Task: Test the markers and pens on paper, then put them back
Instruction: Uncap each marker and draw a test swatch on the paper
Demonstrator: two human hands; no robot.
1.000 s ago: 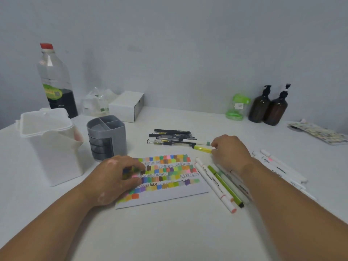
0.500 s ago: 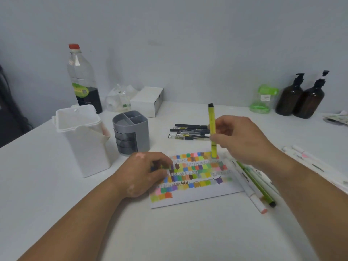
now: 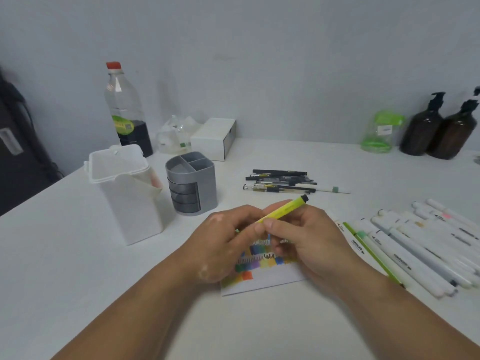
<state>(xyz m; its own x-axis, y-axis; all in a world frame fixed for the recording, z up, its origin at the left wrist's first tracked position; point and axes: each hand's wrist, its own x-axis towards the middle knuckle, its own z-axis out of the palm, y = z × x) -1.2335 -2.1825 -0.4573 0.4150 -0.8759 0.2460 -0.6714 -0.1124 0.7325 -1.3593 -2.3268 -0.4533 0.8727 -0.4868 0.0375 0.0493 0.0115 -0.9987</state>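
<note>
Highlighter (image 3: 284, 209): yellow, black end pointing up and away to the right, held tilted in the air over the paper (image 3: 262, 280), not touching it.

Right hand (image 3: 307, 239): fingers (image 3: 270, 226) curled round the lower barrel, gripping it. Left hand (image 3: 228, 245): fingers curled in against the highlighter's near end and seem to pinch it. That end is hidden between the two hands, so cap on or off can't be told.

Paper lies flat on the counter (image 3: 78, 281) under both hands, covered in colour swatches and scribble rows.

Handling, by judgement: light, stiff plastic barrel, smooth and a bit slippery. Best held mid-barrel, as the right hand does. A snug cap would need a straight pull along the axis, with the other hand bracing. The tip is likely soft felt, so press lightly.

Around: pens (image 3: 280, 181) piled beyond the hands, markers (image 3: 415, 245) in a row to the right, grey organiser (image 3: 191, 183) to the left with its top compartments showing nothing inside.
</note>
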